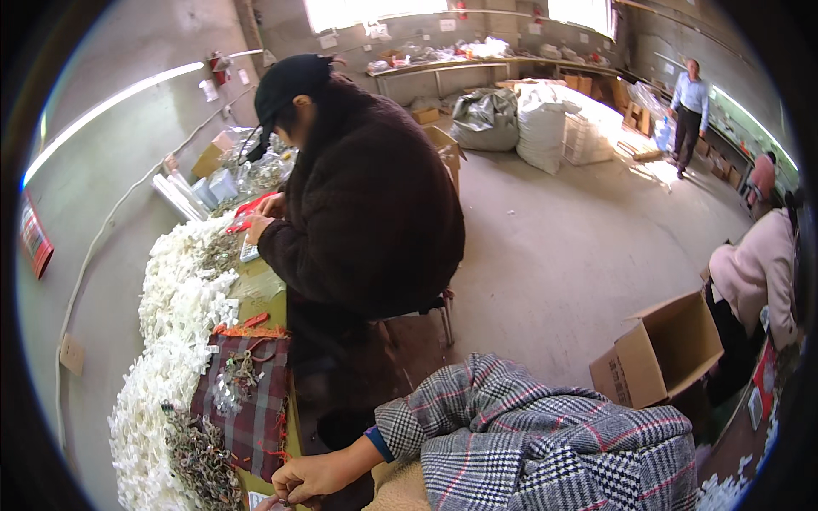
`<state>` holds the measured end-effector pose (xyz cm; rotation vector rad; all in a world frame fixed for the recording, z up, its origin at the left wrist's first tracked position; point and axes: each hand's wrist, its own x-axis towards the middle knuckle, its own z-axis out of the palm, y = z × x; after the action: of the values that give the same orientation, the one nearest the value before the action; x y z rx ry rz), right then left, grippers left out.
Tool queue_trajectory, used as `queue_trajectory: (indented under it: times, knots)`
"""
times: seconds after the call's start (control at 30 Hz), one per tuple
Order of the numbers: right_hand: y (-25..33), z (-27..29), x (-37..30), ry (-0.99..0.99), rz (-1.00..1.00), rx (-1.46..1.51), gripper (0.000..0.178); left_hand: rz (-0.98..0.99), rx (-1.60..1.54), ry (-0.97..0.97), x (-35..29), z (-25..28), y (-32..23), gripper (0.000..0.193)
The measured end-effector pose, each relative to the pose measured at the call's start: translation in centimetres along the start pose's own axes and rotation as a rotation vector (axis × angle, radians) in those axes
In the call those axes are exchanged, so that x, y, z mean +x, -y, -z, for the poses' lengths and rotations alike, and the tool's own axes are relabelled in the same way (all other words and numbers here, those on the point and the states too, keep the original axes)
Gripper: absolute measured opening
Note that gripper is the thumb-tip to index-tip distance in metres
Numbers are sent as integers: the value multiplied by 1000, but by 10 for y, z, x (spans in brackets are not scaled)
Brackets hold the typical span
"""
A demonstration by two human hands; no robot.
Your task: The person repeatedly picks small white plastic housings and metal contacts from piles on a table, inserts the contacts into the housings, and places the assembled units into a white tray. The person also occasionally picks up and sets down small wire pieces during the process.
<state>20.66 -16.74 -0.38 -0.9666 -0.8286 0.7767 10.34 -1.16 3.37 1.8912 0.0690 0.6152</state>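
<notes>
My left hand is at the bottom edge, fingers curled together around small metal bits; can't tell exactly what's pinched. Right hand: out of view, hidden under my plaid grey-and-red sleeve.

The bits sit at the near end of the long workbench, just beside the pile of grey metal hardware and the dark plaid cloth mat with orange fringe, which carries more small metal pieces. A long heap of white plastic parts runs along the bench's wall side.

Packages and signs:
- open brown cardboard box on the floor to my right, flaps up
- red-and-white striped packet on the left wall
- small tan wall plate low on the same wall
- white woven sack and grey plastic bag mid-floor, far side
- cardboard cartons by the back bench

A co-worker in a dark fleece jacket sits ahead at the same bench, both hands on a red item.
</notes>
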Motion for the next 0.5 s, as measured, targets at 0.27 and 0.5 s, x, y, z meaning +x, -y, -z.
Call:
queue_trajectory:
  times: [0.27, 0.5]
  knots:
    - [28, -1, -17, -44, -156, 350, 6, -134, 50, 153, -9, -14, -28, 22]
    - [18, -1, -30, 85, -312, 397, 6, -227, 93, 240, -25, -11, -45, 23]
